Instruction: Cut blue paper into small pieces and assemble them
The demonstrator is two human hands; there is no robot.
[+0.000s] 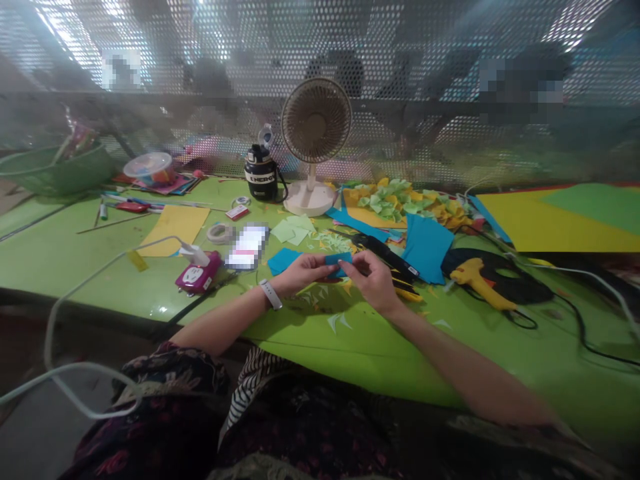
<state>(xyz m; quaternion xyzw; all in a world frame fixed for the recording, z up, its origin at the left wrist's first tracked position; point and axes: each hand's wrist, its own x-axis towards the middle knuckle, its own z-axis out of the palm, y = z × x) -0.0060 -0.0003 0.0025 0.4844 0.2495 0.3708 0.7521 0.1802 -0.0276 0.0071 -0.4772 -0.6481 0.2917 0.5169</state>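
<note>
Head camera shows what I see from nearby: at the far left of the green table (125, 283), a green basin (55, 172) sits near a lidded tub (149, 169). Then come an orange-yellow sheet (175, 227), a purple socket block (199, 275) with a white plug in it, a tape roll (219, 233) and a phone (249, 248), with a dark bottle (261, 179) behind. The left hand (313, 269), its wrist in a white band (271, 294), pinches a small blue paper (338, 258) in front of the fan (317, 123). Close beside it, the right hand (371, 277) pinches that paper's other side, above the table. Rightward lie a larger blue piece (427, 247), a yellow glue gun (483, 287) and a big yellow sheet (540, 223).
</note>
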